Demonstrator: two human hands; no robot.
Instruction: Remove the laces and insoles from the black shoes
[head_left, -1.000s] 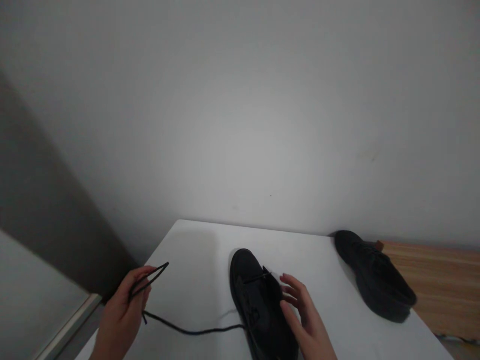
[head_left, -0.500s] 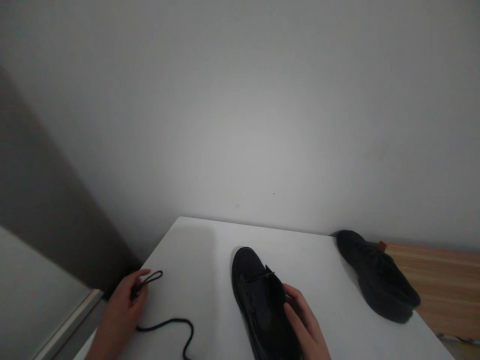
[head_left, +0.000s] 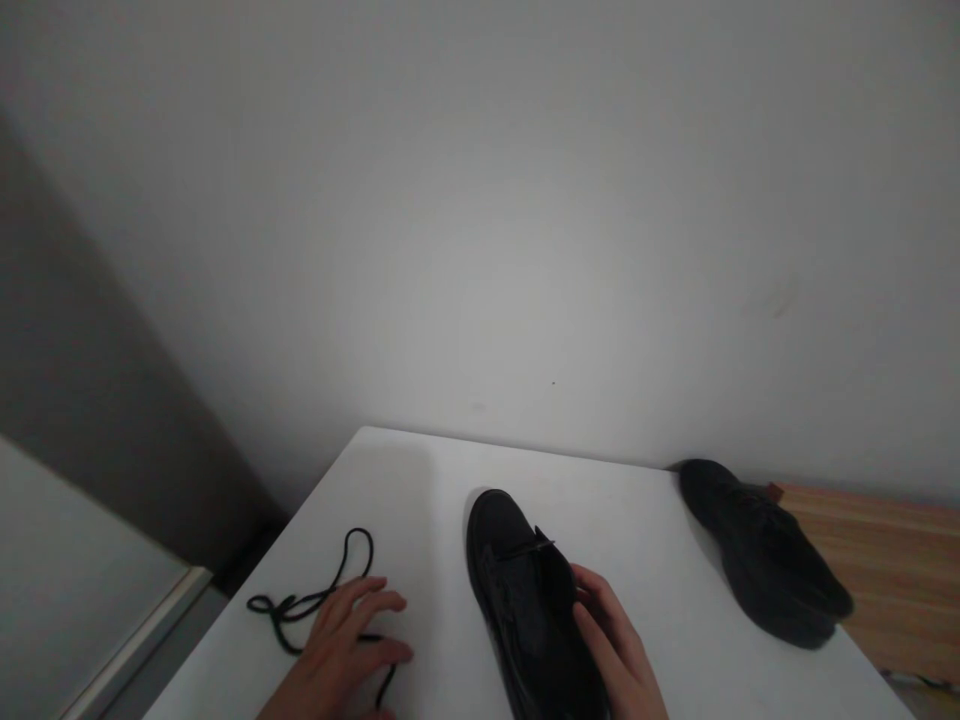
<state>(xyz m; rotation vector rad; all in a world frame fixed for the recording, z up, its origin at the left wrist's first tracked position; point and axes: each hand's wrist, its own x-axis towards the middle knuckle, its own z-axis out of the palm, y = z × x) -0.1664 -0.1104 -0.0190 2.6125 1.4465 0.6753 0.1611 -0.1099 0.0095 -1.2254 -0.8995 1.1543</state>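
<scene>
A black shoe [head_left: 499, 520] lies on the white table, toe pointing away from me, with a short piece of lace across its front eyelets. My right hand [head_left: 621, 645] grips the shoe's right side near the opening, thumb and fingers around the upper's edge. To the left, a loose black shoelace [head_left: 289, 606] rests in loops on the tabletop. Over part of that lace is my left hand [head_left: 346, 640], its fingers spread and apart. One stretch of lace runs beneath the fingers and comes out near the bottom edge.
At the right edge of the white table [head_left: 405, 500] sits a second black shoe [head_left: 761, 560], laced. Beyond it is a wood-grain surface [head_left: 892, 570]. A pale wall [head_left: 525, 250] rises behind the table, and a light ledge [head_left: 142, 645] stands at the left.
My left hand has let go of the bunched lace, now lying looped on the table, and has moved right with its fingers opened. My right hand stays on the shoe.
</scene>
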